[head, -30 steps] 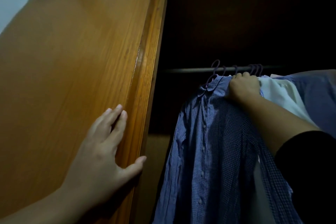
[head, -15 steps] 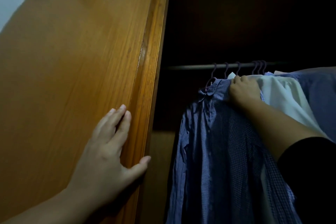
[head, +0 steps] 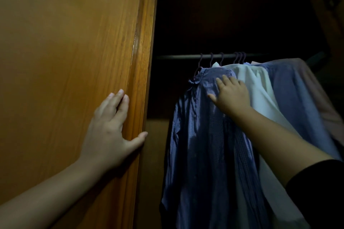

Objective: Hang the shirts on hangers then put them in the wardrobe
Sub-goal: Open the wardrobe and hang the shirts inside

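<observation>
Wooden wardrobe door (head: 70,61), orange-brown, grain running vertically; it fills the left half of my view, with its moulded edge beside the dark opening.

Left hand (head: 109,132): I see it laid flat on the door near that edge, fingers straight and close together pointing up, thumb spread out toward the opening and touching the edge strip. It grips nothing.

Rail (head: 186,56): grey metal bar running across the dark interior of the wardrobe, upper middle of my view.

Hangers (head: 201,61): purple hooks over the rail, three spaced apart on the left, a tight cluster just to their right. I cannot count the cluster surely.

Blue checked shirt (head: 201,135): hangs from the leftmost hook, collar at the top, button line facing left, its length falling out of view below. It is inside the wardrobe, first in the row.

Right hand (head: 231,95): I see it resting open on the shoulder of the blue checked shirt, fingers straight and slightly spread, thumb out to the left. It presses the cloth and pinches nothing. A black sleeve (head: 320,191) covers the arm from the lower right corner.

White shirt (head: 255,87): hangs just behind the blue checked one, touching it.

Plain blue shirt (head: 290,95): next to the right.

Pinkish garment (head: 320,98): last in the row, dim.
</observation>
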A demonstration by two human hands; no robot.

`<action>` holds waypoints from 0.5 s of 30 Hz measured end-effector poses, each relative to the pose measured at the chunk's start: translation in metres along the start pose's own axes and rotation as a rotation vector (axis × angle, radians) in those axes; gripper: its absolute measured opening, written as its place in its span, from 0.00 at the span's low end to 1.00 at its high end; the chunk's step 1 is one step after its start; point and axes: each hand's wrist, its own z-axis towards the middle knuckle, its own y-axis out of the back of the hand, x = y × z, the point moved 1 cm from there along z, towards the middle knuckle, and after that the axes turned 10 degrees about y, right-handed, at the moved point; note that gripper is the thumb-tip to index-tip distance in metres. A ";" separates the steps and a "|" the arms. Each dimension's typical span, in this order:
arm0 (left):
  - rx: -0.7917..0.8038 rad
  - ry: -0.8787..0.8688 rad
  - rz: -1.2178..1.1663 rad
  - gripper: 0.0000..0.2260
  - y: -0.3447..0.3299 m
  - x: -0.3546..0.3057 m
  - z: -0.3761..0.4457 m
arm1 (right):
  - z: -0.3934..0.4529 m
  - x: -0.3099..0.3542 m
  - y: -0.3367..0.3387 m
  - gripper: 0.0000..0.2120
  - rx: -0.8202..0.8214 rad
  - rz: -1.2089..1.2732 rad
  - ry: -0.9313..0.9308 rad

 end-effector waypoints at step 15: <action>0.281 -0.031 -0.020 0.40 0.028 -0.067 -0.061 | -0.173 0.030 0.106 0.34 0.113 -0.005 -0.040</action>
